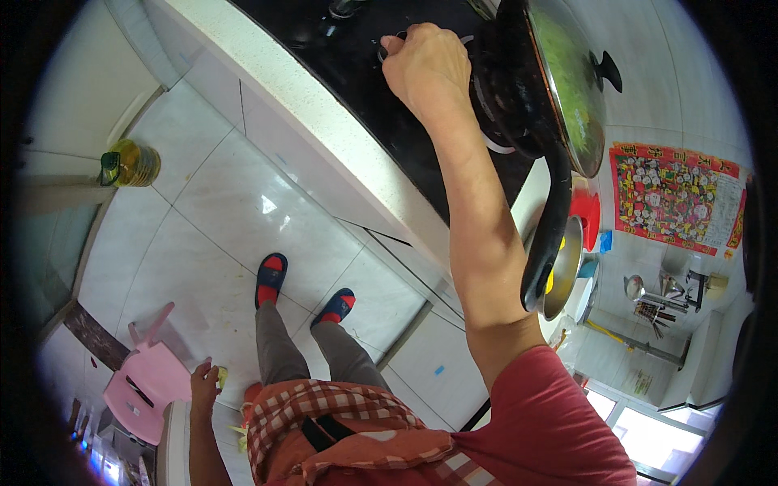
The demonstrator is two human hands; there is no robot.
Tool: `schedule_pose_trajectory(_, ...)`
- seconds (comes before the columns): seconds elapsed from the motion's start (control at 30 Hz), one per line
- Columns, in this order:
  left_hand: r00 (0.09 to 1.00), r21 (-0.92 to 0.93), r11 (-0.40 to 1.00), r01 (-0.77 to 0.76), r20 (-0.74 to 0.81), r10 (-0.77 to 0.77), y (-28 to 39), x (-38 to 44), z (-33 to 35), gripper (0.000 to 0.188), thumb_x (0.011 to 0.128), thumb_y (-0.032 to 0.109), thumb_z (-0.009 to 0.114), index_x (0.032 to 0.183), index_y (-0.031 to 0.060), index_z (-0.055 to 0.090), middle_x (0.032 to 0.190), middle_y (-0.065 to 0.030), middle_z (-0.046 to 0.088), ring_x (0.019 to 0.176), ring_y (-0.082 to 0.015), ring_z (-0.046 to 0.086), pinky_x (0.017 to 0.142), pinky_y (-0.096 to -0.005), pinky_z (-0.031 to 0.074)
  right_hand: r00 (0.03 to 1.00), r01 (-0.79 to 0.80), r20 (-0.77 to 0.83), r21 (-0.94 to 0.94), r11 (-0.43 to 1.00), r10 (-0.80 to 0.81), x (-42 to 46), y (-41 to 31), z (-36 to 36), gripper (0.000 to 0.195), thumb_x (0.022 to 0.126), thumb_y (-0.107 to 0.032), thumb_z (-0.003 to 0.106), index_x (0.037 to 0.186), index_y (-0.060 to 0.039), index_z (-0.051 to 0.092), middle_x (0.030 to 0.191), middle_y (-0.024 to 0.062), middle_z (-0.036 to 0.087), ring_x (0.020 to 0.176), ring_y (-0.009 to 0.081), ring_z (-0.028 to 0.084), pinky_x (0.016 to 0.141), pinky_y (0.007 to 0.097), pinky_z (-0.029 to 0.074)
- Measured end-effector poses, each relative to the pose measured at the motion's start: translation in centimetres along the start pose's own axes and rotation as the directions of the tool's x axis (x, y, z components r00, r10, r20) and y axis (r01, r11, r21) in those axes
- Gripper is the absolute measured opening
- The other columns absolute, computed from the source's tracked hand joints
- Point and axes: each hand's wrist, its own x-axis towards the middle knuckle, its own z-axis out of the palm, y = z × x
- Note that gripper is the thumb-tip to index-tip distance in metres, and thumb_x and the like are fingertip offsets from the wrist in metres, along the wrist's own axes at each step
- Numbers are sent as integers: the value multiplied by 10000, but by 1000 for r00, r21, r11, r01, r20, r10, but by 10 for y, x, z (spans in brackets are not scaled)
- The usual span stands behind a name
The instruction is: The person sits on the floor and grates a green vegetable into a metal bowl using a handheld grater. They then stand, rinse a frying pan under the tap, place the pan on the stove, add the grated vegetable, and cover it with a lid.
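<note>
My right hand (pixel 428 64) reaches to the front part of the black gas cooktop (pixel 364 91), its fingers closed around a control knob (pixel 383 54) that they mostly cover. Just beyond it a dark wok (pixel 510 79) sits over a burner, with its long black handle (pixel 550 225) passing beside my forearm. A glass lid (pixel 571 79) with a black knob covers the wok, and green food shows through it. Low at the left, my left hand (pixel 205 386) hangs away from the counter, its fingers around a small yellow-green thing (pixel 222 378) whose kind I cannot tell.
The pale counter edge (pixel 340 143) runs diagonally before me. Right of the wok stand a metal bowl (pixel 568 273) and a red container (pixel 585 215). Utensils (pixel 659 301) hang on the wall. A pink plastic chair (pixel 149 386) and an oil bottle (pixel 137 164) stand on the tiled floor.
</note>
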Motion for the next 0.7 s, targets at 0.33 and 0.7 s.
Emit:
schedule_pose_trajectory(0.33,999,-21,999,-32,-21,32,14,-8,7,534,888,245,648,1343,-8,529,1172,-119,635,919,-178,642,609,-316,545,926,369,-80,-15,929,-369,3,32,11,234,854,-108,670,1062,-5,697,939,206,696,877,339,691,761,422,556)
schedule_pose_trajectory(0.7,1000,-15,1000,8,-23,-9,-11,-19,-4,456,872,252,646,1246,0,577,977,-40,625,812,-117,594,575,-304,526,917,398,-30,-9,918,-398,0,40,9,337,839,-70,647,1175,-57,654,1037,169,672,940,341,671,811,422,558)
